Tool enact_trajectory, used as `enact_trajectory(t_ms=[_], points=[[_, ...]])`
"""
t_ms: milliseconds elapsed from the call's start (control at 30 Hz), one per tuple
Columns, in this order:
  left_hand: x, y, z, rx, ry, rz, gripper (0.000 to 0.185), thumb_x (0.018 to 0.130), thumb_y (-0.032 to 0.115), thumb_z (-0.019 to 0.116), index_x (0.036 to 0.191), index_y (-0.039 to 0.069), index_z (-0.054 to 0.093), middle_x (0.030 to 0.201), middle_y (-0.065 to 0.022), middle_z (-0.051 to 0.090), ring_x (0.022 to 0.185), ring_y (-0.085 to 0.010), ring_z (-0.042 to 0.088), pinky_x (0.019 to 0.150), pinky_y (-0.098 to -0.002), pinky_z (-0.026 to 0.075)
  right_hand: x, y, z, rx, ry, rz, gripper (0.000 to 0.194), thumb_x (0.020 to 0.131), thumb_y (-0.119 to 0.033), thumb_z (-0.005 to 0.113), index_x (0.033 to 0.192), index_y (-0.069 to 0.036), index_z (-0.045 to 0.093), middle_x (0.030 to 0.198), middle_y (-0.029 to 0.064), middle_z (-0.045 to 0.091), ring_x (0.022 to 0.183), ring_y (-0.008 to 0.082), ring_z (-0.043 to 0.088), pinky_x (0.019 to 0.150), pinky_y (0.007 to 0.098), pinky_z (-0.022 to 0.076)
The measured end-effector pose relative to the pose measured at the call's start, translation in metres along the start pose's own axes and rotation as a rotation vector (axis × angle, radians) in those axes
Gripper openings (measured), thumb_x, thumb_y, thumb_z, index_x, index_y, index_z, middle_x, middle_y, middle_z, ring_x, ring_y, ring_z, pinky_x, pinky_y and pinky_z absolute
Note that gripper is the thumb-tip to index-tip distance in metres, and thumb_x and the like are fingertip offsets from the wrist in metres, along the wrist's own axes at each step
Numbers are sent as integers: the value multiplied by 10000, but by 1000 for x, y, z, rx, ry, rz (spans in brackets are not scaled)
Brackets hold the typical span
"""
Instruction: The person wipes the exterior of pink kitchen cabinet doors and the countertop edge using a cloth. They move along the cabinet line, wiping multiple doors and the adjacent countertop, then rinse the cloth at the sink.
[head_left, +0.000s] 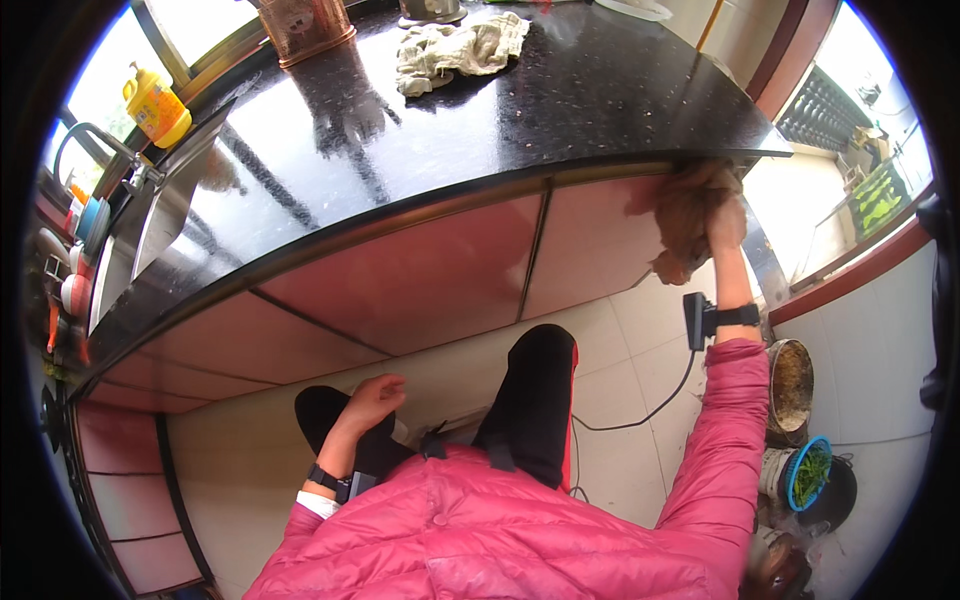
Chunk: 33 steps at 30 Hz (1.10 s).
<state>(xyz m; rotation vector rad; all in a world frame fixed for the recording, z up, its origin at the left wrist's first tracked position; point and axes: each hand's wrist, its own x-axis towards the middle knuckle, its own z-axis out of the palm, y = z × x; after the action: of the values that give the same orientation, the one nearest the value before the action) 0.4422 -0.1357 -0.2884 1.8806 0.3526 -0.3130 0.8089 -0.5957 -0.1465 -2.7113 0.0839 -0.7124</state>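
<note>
My right hand is shut on a crumpled brown cloth, which lies against the right end of the pink cabinet front, just under the edge of the black stone countertop. Part of the cloth hangs below the hand. My left hand rests over my left knee with its fingers loosely curled, and holds nothing that I can see. A pale, rumpled rag lies on the countertop.
A sink with a tap and a yellow bottle are at the left. A copper-coloured basket stands at the back. At the right wall are a bucket and a blue basket of greens. A cable hangs from my right wrist.
</note>
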Motion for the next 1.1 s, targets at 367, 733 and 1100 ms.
enact_trajectory(t_ms=[367,733,1100], points=[[16,-19,15,1,-28,7,310,747,127,629,1013,-18,564,859,-75,595,739,-122,566,667,-248,461,-20,-37,17,-133,8,-5,289,807,-233,449,761,-11,628,734,166,634,709,307,628,595,403,496],[-1,-18,11,-53,-31,66,328,750,123,628,1032,-26,552,866,-62,586,734,-101,554,664,-235,459,-146,-226,-16,22,-307,-564,172,744,-193,500,847,-163,635,767,107,623,706,281,599,590,438,460],[-31,-17,-9,-37,36,120,340,779,136,593,1063,-39,529,875,-58,573,745,-95,550,650,-221,450,-224,-335,3,418,-168,-977,95,719,-209,549,751,-172,630,673,58,606,597,258,592,493,392,450]])
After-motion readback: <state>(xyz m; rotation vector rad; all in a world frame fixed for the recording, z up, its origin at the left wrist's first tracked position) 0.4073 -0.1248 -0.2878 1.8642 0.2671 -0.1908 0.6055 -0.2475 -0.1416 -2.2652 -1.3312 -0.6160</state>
